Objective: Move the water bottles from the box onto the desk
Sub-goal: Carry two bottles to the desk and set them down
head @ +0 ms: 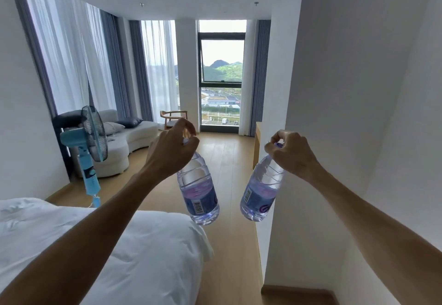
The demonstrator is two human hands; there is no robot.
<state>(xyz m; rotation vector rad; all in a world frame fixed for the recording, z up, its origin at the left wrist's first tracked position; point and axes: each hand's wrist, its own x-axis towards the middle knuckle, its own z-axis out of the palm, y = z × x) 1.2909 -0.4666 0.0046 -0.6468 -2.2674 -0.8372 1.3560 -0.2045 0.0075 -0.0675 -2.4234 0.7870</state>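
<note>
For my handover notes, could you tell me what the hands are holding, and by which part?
Each grips one water bottle by its cap end: left hand the left bottle, right hand the right bottle.

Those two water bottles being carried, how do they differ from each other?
The left bottle hangs from the left hand over the floor beside the bed; the right bottle hangs from the right hand against the white wall. Their bases tilt toward each other. The right one shows a purple logo; the left shows only its barcode. Both are clear, blue-labelled, gripped at the cap.
</note>
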